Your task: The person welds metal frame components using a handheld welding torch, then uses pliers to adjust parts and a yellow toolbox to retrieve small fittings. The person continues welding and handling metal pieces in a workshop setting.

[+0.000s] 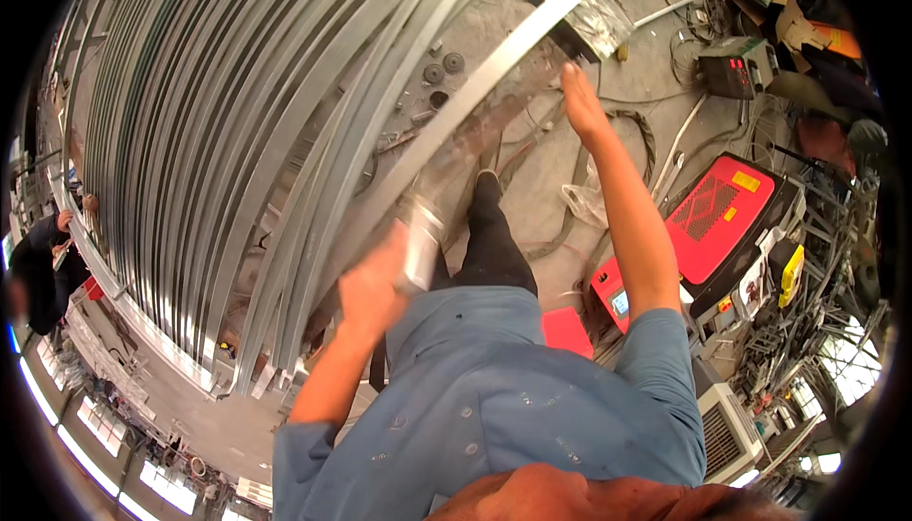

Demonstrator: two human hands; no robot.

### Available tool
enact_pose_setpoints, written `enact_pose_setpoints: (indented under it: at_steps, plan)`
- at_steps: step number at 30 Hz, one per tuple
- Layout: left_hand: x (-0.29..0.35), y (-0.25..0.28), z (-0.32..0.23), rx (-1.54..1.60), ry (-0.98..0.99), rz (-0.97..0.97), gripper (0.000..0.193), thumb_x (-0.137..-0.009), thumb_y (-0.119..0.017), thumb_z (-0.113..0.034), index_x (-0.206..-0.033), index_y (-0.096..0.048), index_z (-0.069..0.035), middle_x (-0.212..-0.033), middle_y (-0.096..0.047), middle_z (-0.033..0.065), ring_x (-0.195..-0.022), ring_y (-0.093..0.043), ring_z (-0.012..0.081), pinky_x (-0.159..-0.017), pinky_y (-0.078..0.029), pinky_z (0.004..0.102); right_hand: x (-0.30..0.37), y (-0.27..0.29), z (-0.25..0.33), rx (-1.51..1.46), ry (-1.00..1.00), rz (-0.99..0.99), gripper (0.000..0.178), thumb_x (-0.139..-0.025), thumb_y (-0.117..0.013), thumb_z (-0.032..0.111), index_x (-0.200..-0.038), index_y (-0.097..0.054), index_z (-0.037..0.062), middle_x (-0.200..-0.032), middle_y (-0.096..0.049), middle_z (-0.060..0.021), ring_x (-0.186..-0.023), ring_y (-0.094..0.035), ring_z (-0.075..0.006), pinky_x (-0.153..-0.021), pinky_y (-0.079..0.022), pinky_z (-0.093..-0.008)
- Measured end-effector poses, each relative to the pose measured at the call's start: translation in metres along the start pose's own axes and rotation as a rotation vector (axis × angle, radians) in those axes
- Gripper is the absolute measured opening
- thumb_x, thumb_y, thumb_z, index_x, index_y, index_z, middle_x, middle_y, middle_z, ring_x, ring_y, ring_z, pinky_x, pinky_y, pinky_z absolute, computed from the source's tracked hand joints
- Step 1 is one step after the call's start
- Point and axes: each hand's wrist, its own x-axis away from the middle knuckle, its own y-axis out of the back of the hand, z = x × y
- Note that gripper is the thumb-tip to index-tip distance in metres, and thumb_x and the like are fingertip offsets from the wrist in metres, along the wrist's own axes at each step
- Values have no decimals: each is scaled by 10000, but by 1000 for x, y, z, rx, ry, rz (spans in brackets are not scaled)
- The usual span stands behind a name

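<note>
My left hand, smeared by motion, is closed at the bright near end of a metal bar. The rest of that bar looks blurred and brownish, slanting up to the right. My right hand is stretched out flat beside the bar's far end, fingers straight and together; whether it touches the bar I cannot tell. Just left of the bar runs a long silver metal profile, slanting the same way. Farther left lie several long metal profiles, side by side in a row.
A red machine stands at my right, with a small box with a red display beyond it. Cables cross the floor. A flat shiny metal slab lies ahead. Another person is at the far left, by the profiles.
</note>
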Motion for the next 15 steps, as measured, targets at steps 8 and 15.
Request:
enact_pose_setpoints:
  at_steps: [8,15]
  plan:
    - [17,-32,-45,168,10,264,681,-782,-789,-358,-1408,-553,-230,-1011,-724,187,-905,-693,421,-794,-553,493,158,86,-178,-140,-428,-25,834,-996,-391,656,-1494,-420,-12,-1513,-442,-243,-1396,-426,-338,-1143,-313,-407]
    - [-14,-7,-9,85,204,-79,498,-797,-789,-256,-1237,-679,-51,-1067,-743,174,-986,-730,294,-863,-554,392,269,106,-278,-276,-879,-28,933,-928,-430,759,-1517,-391,36,-1429,-522,-215,-1213,-563,-309,-869,-450,-390]
